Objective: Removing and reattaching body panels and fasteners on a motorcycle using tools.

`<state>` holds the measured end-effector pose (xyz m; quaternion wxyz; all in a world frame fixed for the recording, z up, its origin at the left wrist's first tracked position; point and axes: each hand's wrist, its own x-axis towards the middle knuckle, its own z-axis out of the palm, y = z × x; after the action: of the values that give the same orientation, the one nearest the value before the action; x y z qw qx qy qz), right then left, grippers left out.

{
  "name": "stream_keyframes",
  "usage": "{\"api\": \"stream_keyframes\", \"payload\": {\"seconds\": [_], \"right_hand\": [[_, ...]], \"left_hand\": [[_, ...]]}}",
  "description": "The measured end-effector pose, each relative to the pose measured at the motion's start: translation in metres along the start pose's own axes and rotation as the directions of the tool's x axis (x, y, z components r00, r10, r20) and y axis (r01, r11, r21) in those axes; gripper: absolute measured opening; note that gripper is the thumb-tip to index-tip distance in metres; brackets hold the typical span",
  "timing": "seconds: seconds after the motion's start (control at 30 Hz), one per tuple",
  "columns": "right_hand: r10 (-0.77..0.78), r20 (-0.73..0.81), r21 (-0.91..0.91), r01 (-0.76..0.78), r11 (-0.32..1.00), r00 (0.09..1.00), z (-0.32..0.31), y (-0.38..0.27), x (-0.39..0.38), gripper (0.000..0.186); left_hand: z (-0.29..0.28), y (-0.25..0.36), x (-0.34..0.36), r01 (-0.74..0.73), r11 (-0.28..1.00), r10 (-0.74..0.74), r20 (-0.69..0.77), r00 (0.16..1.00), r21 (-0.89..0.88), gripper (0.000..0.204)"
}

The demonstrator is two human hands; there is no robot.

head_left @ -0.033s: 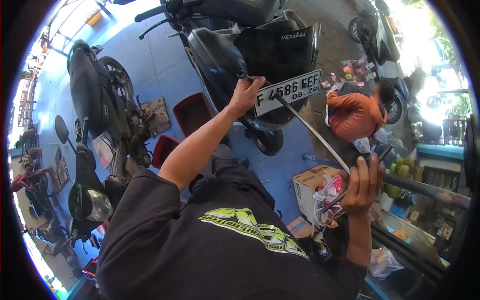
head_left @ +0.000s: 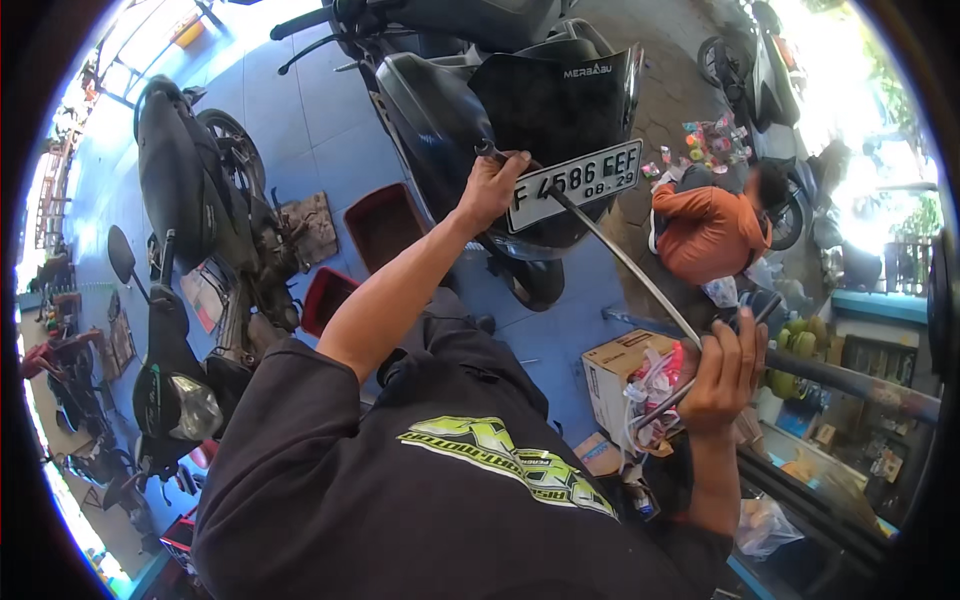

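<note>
My right hand (head_left: 722, 378) is closed around the crossbar of a long metal T-handle wrench (head_left: 638, 272). The wrench's tip meets the front of a white number plate (head_left: 575, 188) with dark characters. At the plate's left edge is my left hand (head_left: 490, 193), fingers pinched beside a dark, round-ended piece (head_left: 487, 149); whether that is a tool or part of the mount I cannot make out. The plate sits, tilted, on the dark motor scooter (head_left: 432, 110) in front of me, below its black glossy panel (head_left: 550, 105).
A person in an orange top (head_left: 705, 228) crouches at the right beside colourful small packages (head_left: 712, 142). Nearer stands a cardboard box (head_left: 612, 375) with pink and white wrappings. Red bins (head_left: 385, 228) rest on the blue tiles, and another motorbike (head_left: 185, 185) is parked left.
My right hand, on the wrench's crossbar, has shifted very slightly left and toward me. My left hand and the plate look the same.
</note>
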<state>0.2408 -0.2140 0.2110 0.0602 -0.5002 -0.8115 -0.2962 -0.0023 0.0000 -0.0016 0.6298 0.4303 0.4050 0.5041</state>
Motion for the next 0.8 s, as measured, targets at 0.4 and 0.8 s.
{"api": "stream_keyframes", "payload": {"seconds": [0.4, 0.8], "right_hand": [[-0.169, 0.171, 0.391, 0.091, 0.916, 0.971, 0.007, 0.021, 0.023, 0.026], [0.09, 0.039, 0.52, -0.097, 0.848, 0.995, 0.024, -0.004, 0.006, 0.004]], "left_hand": [[0.016, -0.003, 0.002, 0.119, 0.993, -0.121, -0.211, 0.97, -0.022, 0.04], [0.03, 0.005, -0.005, 0.063, 0.985, -0.115, -0.344, 0.932, -0.159, 0.032]]}}
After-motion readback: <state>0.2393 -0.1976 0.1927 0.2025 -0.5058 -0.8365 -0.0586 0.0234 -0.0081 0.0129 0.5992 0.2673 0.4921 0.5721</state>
